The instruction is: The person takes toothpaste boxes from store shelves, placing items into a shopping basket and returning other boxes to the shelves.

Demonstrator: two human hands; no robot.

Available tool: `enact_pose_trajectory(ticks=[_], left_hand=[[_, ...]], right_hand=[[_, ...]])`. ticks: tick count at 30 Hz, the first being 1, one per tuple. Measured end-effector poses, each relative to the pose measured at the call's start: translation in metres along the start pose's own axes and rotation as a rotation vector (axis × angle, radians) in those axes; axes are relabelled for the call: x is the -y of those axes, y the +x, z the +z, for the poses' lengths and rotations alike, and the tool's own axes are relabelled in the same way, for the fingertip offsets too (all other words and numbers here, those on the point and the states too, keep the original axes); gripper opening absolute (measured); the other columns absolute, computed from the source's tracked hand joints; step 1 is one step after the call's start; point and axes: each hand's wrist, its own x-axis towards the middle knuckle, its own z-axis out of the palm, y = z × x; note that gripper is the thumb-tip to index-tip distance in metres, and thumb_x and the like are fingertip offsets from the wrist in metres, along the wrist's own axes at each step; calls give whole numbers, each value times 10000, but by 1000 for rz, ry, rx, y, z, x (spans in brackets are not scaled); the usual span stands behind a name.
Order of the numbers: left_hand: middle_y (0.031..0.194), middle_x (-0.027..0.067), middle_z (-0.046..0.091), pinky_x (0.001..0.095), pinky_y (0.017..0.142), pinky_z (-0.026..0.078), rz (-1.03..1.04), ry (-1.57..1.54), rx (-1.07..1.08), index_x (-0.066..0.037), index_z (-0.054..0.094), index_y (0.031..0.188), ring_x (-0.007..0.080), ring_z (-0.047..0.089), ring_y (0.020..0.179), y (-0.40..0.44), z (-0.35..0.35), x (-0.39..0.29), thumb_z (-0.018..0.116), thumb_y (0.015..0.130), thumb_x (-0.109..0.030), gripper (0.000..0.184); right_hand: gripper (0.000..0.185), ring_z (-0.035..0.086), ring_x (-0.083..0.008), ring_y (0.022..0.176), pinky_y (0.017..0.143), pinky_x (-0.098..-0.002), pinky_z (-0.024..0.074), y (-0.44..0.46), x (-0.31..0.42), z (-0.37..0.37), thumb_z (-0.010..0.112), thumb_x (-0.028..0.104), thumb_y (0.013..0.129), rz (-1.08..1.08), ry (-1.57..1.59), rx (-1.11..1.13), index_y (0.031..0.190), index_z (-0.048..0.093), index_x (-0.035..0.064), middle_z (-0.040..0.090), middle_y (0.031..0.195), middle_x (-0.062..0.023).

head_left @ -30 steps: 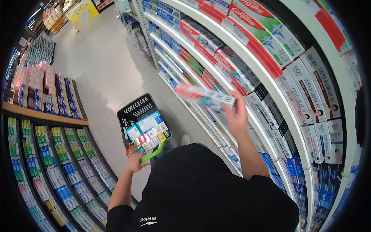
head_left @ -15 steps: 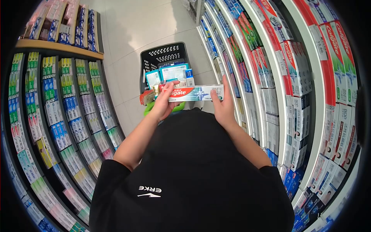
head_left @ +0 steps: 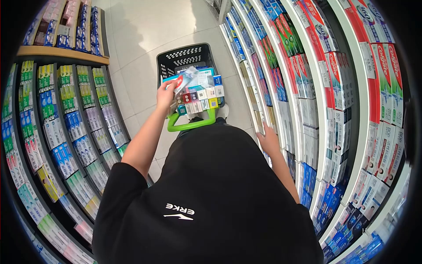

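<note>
My left hand (head_left: 165,95) grips one end of a Colgate toothpaste box (head_left: 187,79), which is tilted and slightly blurred above the basket's contents. Beneath it, the black shopping basket (head_left: 165,58) with a green handle (head_left: 192,127) is packed with small boxes (head_left: 201,94) and blue-and-white packages (head_left: 204,75). Low on the right, my right hand (head_left: 269,140) holds nothing. Its fingers are apart, close to the white shelf edges; whether they touch the shelf I cannot tell.
Shelves of toothpaste boxes (head_left: 389,75) curve along the right side. On the left stands a rack of toothbrush packs (head_left: 57,119), with a wooden-edged shelf (head_left: 61,52) beyond it. Pale floor tiles (head_left: 140,35) run between them.
The toothpaste box went from both hands to my left hand alone, and moved left and forward over the basket. My right hand let go and dropped down to the right.
</note>
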Motion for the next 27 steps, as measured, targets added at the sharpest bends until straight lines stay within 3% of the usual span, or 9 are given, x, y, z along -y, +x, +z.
enact_pose_trajectory(ticks=[3,7,8,11,16,19,22,27], left_hand=[[877,49,714,279,623,509,29,207,-152,-89,745,1125,79,625,761,29,18,13,704,930,-332,314],[1185,191,730,389,957,532,-35,451,-159,-50,703,1254,311,706,1100,80,54,51,744,830,-518,632],[1260,220,692,408,1022,506,-93,428,-105,-32,686,1276,350,655,1201,87,62,54,743,805,-557,707],[1261,221,692,404,1005,517,4,518,-37,-29,684,1275,350,667,1178,96,89,56,746,811,-547,698],[1038,180,760,409,922,551,91,476,79,-101,773,1029,326,722,1019,101,125,61,744,834,-431,384],[1010,178,762,412,912,554,87,529,209,-95,773,1025,332,723,1006,88,122,60,737,840,-427,382],[1020,194,755,430,924,547,177,642,186,-77,757,1064,351,716,1020,76,102,63,725,850,-432,415],[1183,239,704,439,993,516,143,697,173,-55,618,1307,383,669,1138,85,95,70,709,874,-477,611]], right_hand=[[601,567,-421,1249,1050,-471,465,-39,-49,43,672,314,950,92,-3,99,1428,495,-3,607,1318,-264],[516,646,-384,1163,1004,-454,501,-92,-113,109,693,339,928,196,21,172,1351,597,60,688,1224,-218],[514,649,-383,1157,1001,-453,503,-100,-120,118,693,339,927,229,36,183,1350,599,62,691,1219,-216],[510,657,-381,1140,992,-452,508,-119,-124,129,695,339,924,309,56,227,1346,603,70,698,1203,-209],[502,672,-377,1111,978,-449,516,-130,-107,124,699,339,918,396,104,263,1340,611,82,712,1176,-198],[498,681,-375,1094,969,-448,521,-129,-104,121,701,339,915,411,124,259,1337,616,89,720,1161,-191],[493,690,-373,1077,960,-446,526,-123,-101,117,703,339,912,409,142,252,1333,620,97,728,1145,-184],[472,710,-364,1039,932,-434,537,-115,-92,104,697,339,910,337,238,161,1317,636,107,746,1089,-169]])
